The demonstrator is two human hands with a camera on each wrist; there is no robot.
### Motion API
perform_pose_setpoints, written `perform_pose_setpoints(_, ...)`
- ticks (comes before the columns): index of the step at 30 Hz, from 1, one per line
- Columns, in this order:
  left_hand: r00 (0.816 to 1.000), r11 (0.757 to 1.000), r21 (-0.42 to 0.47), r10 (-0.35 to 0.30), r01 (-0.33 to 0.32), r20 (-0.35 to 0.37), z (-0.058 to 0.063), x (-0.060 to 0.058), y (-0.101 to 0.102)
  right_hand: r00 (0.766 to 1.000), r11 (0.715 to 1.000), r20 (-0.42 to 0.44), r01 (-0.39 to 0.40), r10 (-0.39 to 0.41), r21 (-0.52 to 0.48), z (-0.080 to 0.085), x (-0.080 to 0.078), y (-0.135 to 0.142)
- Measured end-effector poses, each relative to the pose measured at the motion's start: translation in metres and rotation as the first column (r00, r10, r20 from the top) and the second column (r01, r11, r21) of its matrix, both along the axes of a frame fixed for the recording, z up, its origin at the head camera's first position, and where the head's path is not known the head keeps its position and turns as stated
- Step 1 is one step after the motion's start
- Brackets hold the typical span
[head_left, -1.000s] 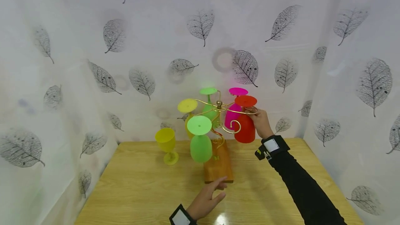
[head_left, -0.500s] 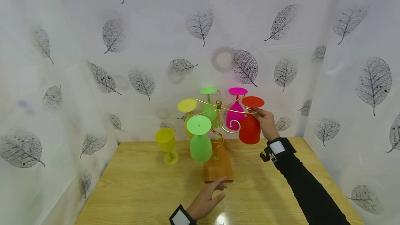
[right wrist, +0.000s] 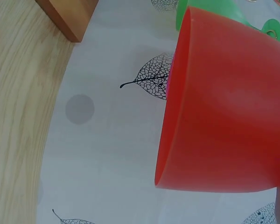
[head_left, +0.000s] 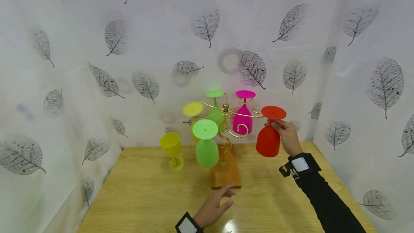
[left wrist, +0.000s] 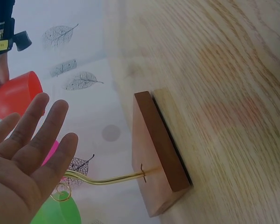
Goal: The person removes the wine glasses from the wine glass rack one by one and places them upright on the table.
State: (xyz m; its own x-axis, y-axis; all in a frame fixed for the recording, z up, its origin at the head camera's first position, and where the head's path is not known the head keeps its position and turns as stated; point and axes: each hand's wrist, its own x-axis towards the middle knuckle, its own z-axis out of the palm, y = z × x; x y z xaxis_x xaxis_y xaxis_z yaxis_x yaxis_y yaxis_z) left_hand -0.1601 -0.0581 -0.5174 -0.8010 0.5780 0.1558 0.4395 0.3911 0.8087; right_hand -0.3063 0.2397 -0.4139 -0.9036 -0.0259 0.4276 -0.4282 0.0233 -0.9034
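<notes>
My right hand [head_left: 288, 136] pinches the stem of a red goblet [head_left: 268, 142], upside down in the air to the right of a gold wire glass rack [head_left: 225, 108]. In the right wrist view the red goblet [right wrist: 224, 107] fills much of the picture, its rim facing the table. Hanging upside down from the rack are a magenta goblet [head_left: 242, 121], a yellow goblet [head_left: 193, 109] and two green goblets, the nearer green goblet [head_left: 207, 152] in front. My left hand [head_left: 213, 206] holds nothing, fingers extended, by the front end of the rack's wooden base [head_left: 225, 175].
An upright yellow goblet [head_left: 171, 146] stands on the wooden table [head_left: 145, 197], left of the rack. A white curtain [head_left: 181, 28] with leaf prints encloses the table's back and sides. A bare curled hook [head_left: 240, 129] sticks out at the rack's front right.
The red goblet has come off its rack arm and moved right and slightly toward me in my right hand, leaving that hook bare. The left hand has stayed in place.
</notes>
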Motion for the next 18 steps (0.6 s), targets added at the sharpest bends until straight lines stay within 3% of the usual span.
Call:
perform_pose_setpoints(4, 0.999, 1.0, -0.012, 0.005, -0.004, 0.049, -0.001, -0.001, 0.001, 1.0, 1.0, -0.02, 0.014, -0.014, -0.008, -0.005, 0.015, 0.006)
perform_pose_setpoints(9, 0.997, 0.999, -0.032, 0.027, -0.025, 0.077, -0.001, -0.003, 0.001, 0.999, 0.995, 0.026, -0.036, 0.038, -0.095, -0.017, 0.034, 0.004)
perform_pose_setpoints(14, 0.998, 1.0, -0.019, 0.021, -0.02, 0.059, -0.001, -0.009, 0.001, 0.987, 0.971, 0.114, -0.09, 0.117, -0.222, -0.026, 0.051, -0.012)
perform_pose_setpoints(18, 0.999, 0.999, -0.025, 0.033, -0.033, 0.0, -0.001, -0.011, 0.001, 0.963, 0.936, 0.186, -0.127, 0.195, -0.328, -0.028, 0.063, -0.025)
